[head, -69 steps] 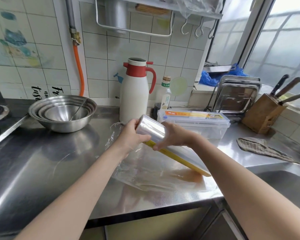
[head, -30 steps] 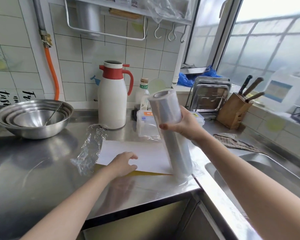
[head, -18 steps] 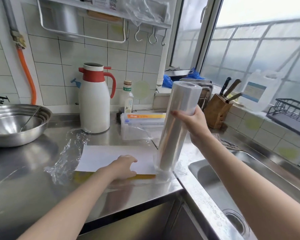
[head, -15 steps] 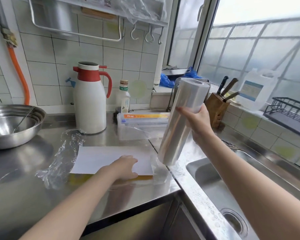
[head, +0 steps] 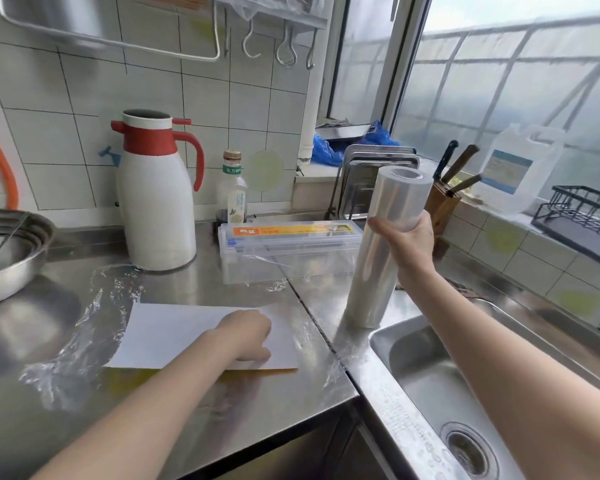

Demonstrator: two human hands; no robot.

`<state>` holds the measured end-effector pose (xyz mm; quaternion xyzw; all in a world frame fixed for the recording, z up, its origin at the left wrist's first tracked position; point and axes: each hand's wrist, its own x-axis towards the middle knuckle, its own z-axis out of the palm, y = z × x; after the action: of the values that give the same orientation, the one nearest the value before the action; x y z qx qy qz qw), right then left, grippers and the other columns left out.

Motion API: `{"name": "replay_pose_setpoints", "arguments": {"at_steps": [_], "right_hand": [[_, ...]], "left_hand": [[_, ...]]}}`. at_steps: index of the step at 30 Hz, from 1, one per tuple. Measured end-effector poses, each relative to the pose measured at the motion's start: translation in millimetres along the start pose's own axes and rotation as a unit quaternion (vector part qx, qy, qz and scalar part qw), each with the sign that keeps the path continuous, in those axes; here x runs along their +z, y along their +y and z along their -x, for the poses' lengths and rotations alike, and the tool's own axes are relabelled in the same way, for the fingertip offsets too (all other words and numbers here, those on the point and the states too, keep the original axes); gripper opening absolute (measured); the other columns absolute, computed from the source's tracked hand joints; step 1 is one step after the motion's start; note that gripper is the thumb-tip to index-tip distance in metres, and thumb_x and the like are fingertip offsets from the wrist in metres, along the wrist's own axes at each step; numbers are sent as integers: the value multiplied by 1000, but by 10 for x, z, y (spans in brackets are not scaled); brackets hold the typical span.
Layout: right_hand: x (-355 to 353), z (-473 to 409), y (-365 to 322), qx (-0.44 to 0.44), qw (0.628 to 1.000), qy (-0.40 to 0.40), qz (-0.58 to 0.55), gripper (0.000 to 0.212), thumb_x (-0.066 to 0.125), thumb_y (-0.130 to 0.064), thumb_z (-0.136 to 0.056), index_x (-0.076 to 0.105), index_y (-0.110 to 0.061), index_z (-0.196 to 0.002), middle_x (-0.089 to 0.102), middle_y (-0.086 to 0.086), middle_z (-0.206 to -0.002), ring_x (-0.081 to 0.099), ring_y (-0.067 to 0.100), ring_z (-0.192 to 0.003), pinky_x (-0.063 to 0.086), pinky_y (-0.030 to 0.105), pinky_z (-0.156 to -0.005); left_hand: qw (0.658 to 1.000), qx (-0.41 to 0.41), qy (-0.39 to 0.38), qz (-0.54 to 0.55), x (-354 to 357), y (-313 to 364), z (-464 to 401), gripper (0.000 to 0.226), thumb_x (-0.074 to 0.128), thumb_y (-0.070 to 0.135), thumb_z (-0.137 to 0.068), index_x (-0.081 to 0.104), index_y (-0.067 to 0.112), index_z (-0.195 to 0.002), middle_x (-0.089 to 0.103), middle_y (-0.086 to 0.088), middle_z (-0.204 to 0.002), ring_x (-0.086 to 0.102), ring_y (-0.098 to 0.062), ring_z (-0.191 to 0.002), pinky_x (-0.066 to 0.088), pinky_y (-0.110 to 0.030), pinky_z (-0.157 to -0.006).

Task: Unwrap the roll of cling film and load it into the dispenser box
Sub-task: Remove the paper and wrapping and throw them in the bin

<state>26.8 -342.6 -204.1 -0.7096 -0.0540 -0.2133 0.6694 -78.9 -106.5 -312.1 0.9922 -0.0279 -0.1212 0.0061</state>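
My right hand grips the bare cling film roll around its upper part and holds it nearly upright, its lower end just above the counter beside the sink rim. My left hand lies flat, fingers curled, on a white paper sheet with a yellow edge. That sheet rests on the crumpled clear wrapper spread over the steel counter. The clear plastic dispenser box with an orange label stands closed behind, between the two hands.
A white and red thermos jug and a small bottle stand by the tiled wall. Stacked steel bowls sit at far left. The sink opens at right; a knife block and trays stand behind it.
The roll has come free of the wrapper and paper and my right hand has carried it rightward toward the sink edge. My left hand stays pressed on the paper sheet.
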Motion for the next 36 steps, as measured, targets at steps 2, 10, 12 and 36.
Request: {"name": "replay_pose_setpoints", "arguments": {"at_steps": [2, 10, 12, 36], "right_hand": [[-1, -31, 55, 5, 1000, 3, -3, 59, 86, -21, -59, 49, -19, -105, 62, -3, -94, 63, 11, -82, 51, 23, -64], [-44, -156, 133, 4, 1000, -6, 2, 60, 86, -27, -61, 49, -20, -109, 60, -8, -93, 63, 8, -84, 51, 23, -68], [-59, -150, 149, 6, 1000, -17, 6, 63, 86, -31, -61, 48, -21, -111, 61, -8, -96, 63, 8, -87, 52, 24, -70], [-98, 1044, -108, -122, 840, -370, 377, 25, 62, -27, -89, 72, -4, -86, 74, 10, -82, 68, 23, -78, 52, 34, -76]], "left_hand": [[1000, 0, 6, -13, -11, 7, -26, 42, 59, 38, -80, 58, 15, -116, 60, -5, -117, 58, -27, -104, 44, -31, -76], [1000, 6, 18, -26, -17, 51, -39, 41, 56, 43, -81, 56, 14, -110, 57, -6, -115, 56, -27, -104, 41, -31, -75], [1000, 6, 19, -22, -2, 51, -17, 41, 54, 44, -83, 55, 13, -111, 55, -7, -116, 55, -27, -104, 39, -31, -75], [987, 54, -147, 22, 196, -86, 799, 129, 59, 81, -56, -13, 29, -149, -18, -3, -159, -20, -23, -146, -12, -47, -118]]}}
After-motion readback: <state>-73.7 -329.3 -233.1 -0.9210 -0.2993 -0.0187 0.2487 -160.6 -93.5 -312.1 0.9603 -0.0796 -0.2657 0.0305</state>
